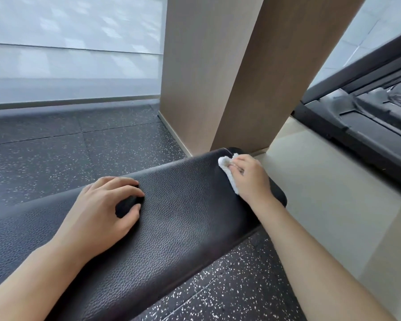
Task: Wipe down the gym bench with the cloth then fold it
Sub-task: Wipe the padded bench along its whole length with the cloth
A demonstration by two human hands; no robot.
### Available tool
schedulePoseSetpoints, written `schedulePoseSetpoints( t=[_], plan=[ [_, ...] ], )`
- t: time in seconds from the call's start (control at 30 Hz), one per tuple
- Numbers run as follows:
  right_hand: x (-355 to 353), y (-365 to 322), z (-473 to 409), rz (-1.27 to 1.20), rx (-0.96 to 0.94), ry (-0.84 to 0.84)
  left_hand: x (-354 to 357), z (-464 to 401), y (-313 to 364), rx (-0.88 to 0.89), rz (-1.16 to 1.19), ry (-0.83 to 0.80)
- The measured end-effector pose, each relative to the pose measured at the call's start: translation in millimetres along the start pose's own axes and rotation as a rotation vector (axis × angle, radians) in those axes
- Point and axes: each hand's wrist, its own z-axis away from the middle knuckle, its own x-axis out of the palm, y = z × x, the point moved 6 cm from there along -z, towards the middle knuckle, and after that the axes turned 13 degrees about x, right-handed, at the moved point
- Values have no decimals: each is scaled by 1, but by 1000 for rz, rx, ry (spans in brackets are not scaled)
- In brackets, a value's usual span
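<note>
1. The bench (171, 216) is the biggest thing before you: a black padded top whose long axis runs from your lower left up to a rounded far end at the upper right, just short of the wooden pillar (208, 72). Nearly all of its length lies on your side of the cloth, toward your body.

2. Your left hand (102, 212) rests on the pad about midway along what you can see. Its fingers are bent with the tips on the leather and it holds nothing; it looks like a brace.

3. Your right hand (250, 179) is at the far end, by the right edge, and is the one on the cloth. Its fingers curl over the cloth and press it to the pad.

4. The cloth (227, 167) is small, white and bunched. It shows past your fingertips and along the left side of the hand; the rest is hidden under the palm.

5. My reading: since the cloth sits at the far end, the unwiped run likely lies back along the long axis toward your left hand, so pull toward yourself. Folding is not yet begun.
</note>
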Motion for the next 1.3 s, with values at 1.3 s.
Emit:
schedulePoseSetpoints(
  t=[1.3],
  plan=[
    [48,-100,96,-180,-556,-294,-1,5,-5,-64,47,90]
  ],
)
